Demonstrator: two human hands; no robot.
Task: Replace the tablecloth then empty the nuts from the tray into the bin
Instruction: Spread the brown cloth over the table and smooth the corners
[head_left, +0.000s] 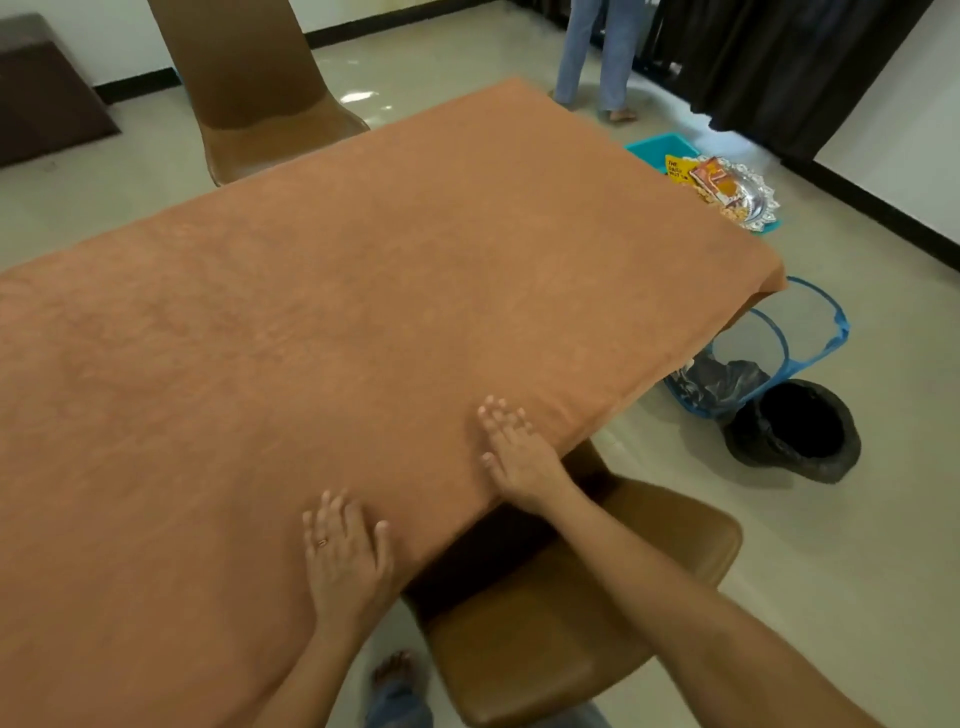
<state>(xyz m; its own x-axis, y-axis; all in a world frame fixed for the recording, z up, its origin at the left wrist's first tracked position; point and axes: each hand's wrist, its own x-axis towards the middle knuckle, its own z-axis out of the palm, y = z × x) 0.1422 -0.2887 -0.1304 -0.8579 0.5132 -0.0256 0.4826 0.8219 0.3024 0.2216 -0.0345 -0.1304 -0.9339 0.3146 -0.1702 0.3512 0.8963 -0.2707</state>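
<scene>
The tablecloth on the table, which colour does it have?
The tablecloth is plain orange-brown with no printed pattern, seen in the head view.

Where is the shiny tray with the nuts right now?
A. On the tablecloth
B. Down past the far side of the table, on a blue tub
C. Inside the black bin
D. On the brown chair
B: the tray sits on a blue tub beyond the table's far edge, while the tablecloth holds only both flat hands, left and right.

A home dining room: clothed table (363, 291), brown chairs (249, 93), tiled floor (857, 597).
</scene>
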